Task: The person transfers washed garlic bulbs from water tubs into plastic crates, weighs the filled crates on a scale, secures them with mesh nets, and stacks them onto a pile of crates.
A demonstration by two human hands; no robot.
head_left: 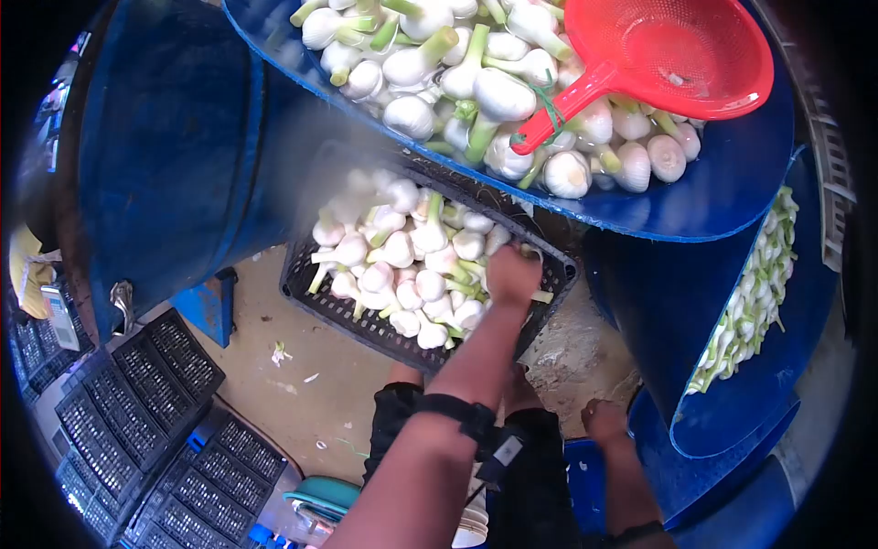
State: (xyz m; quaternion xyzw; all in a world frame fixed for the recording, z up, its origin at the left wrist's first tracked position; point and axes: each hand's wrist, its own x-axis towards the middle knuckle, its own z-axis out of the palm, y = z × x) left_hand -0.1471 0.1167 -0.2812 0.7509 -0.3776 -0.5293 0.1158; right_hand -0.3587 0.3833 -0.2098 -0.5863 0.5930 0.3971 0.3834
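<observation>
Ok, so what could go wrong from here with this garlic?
The left hand is in among the garlic bulbs in the black crate, so some might get knocked or bruised. Above, the red strainer lies on the bulbs in the blue tub and could slip down.

My left hand (514, 274) is down in the right end of the black crate (340, 318), with garlic (402, 256) crowding its left and the crate's end wall close on its right. Straight ahead, the big blue tub (745, 197) walls off the crate's far side, and the red strainer (681, 55) covers part of its mouth. Over left, a blue barrel (165, 174) crowds the crate's far corner. Nearer me on the left, bare floor (261, 357) gives me a gap. My right hand (604, 421) has floor ahead, hemmed by another blue tub (722, 425) and my knee (526, 398).
</observation>
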